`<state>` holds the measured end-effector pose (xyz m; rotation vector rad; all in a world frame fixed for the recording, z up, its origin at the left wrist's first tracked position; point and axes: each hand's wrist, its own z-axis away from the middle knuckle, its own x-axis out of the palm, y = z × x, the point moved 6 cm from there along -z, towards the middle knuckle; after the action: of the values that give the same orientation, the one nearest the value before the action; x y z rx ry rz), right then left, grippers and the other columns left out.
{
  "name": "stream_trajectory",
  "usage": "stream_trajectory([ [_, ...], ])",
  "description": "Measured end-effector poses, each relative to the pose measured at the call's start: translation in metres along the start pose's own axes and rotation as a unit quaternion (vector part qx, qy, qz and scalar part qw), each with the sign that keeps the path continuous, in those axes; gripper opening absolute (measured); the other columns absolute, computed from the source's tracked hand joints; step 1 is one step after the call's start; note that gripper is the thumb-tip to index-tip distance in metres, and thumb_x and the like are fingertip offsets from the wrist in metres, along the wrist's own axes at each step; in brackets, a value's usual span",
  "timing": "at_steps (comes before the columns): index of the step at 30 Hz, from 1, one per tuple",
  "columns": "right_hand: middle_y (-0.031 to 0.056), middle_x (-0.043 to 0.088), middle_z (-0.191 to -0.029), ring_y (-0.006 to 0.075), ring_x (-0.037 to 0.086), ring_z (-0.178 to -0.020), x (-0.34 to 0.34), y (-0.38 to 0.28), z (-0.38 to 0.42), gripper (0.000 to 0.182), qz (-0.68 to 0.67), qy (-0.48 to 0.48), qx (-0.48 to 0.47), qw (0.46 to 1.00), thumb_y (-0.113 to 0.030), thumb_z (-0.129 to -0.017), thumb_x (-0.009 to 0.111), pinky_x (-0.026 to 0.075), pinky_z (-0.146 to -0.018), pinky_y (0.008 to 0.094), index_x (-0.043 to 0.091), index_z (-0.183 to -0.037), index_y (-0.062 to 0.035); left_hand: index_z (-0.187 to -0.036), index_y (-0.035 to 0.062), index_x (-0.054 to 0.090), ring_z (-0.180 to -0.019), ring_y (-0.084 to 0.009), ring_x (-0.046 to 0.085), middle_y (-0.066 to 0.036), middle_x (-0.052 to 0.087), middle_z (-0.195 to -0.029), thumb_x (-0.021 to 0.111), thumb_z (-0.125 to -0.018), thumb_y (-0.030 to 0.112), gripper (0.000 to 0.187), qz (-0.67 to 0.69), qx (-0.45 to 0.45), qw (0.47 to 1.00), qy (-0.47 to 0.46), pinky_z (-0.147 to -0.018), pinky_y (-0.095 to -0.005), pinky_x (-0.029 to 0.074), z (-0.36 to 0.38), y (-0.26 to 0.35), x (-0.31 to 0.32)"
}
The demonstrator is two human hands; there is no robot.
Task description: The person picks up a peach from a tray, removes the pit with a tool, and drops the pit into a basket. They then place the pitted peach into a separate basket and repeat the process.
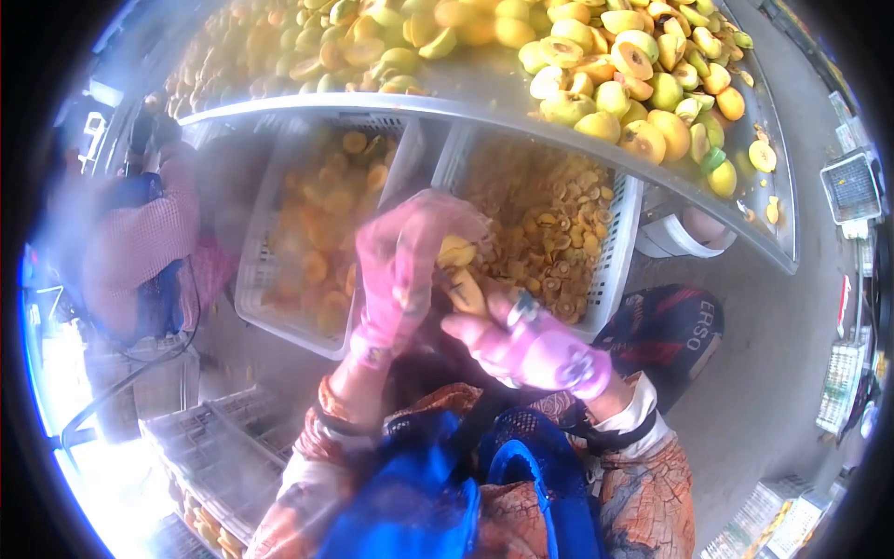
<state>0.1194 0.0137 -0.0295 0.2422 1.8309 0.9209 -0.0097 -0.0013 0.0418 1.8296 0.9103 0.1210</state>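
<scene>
My left hand (400,265), in a pink glove and smeared by motion, is closed round a yellow peach piece (455,252). My right hand (531,345), in a pink glove with a flower-patterned cuff, grips a tan, wooden-looking tool handle (468,294) just below the fruit. The tool's working end is hidden. Both hands meet above my lap, in front of two white crates. Under the left hand, one crate (247,279) holds yellow peach halves (321,224). Beyond the right hand, the other crate (626,238) contains small brownish-yellow scraps (568,233).
A metal table (484,101) heaped with cut peaches (643,70) spans the far side. Its edge overhangs the crates. A white bucket (684,235) stands at right under the table. Another person (144,242) sits at left. Stacked crates (209,447) stand at lower left.
</scene>
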Motion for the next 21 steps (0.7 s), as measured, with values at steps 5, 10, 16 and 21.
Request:
stream_trajectory([
  [5, -0.0057, 0.042, -0.058, 0.0048, 0.039, -0.043, 0.002, 0.032, 0.015, 0.022, 0.928, 0.131, -0.348, -0.009, -0.024, -0.093, 0.059, 0.029, -0.039, 0.0221, 0.051, -0.078, -0.0099, -0.088, -0.0019, 0.068, -0.071, -0.0128, 0.062, -0.007, 0.068, -0.079, 0.058, -0.09, 0.039, 0.042, 0.171, -0.231, 0.957, -0.045, -0.063, -0.0256, 0.049, -0.006, -0.009, 0.009],
  [10, -0.0074, 0.039, -0.062, 0.0012, 0.031, -0.04, -0.003, 0.031, 0.01, 0.02, 0.952, 0.106, -0.235, 0.168, -0.032, -0.093, 0.056, 0.027, -0.037, 0.0194, 0.051, -0.099, -0.0139, -0.091, -0.0028, 0.069, -0.065, -0.0099, 0.058, -0.008, 0.069, -0.08, 0.066, -0.085, 0.039, 0.043, 0.208, -0.233, 0.943, -0.119, -0.058, -0.0231, 0.047, -0.015, -0.03, 0.014],
  [16, -0.0058, 0.04, -0.062, 0.0018, 0.032, -0.04, -0.007, 0.033, -0.001, 0.02, 0.953, 0.079, -0.228, 0.182, -0.031, -0.093, 0.058, 0.028, -0.036, 0.0197, 0.048, -0.089, -0.0144, -0.087, -0.0039, 0.065, -0.063, -0.0117, 0.06, -0.009, 0.066, -0.074, 0.06, -0.092, 0.04, 0.044, 0.306, -0.202, 0.93, 0.005, -0.056, -0.0242, 0.048, -0.009, -0.02, 0.015],
  [21, -0.0051, 0.043, -0.063, 0.0046, 0.034, -0.041, -0.004, 0.042, -0.007, 0.02, 0.953, 0.12, -0.279, 0.002, -0.03, -0.093, 0.057, 0.029, -0.038, 0.0202, 0.05, -0.095, -0.0115, -0.082, -0.0017, 0.06, -0.058, -0.0158, 0.062, -0.009, 0.062, -0.071, 0.052, -0.096, 0.041, 0.045, 0.416, -0.289, 0.856, 0.109, -0.052, -0.025, 0.049, -0.002, -0.01, 0.015],
])
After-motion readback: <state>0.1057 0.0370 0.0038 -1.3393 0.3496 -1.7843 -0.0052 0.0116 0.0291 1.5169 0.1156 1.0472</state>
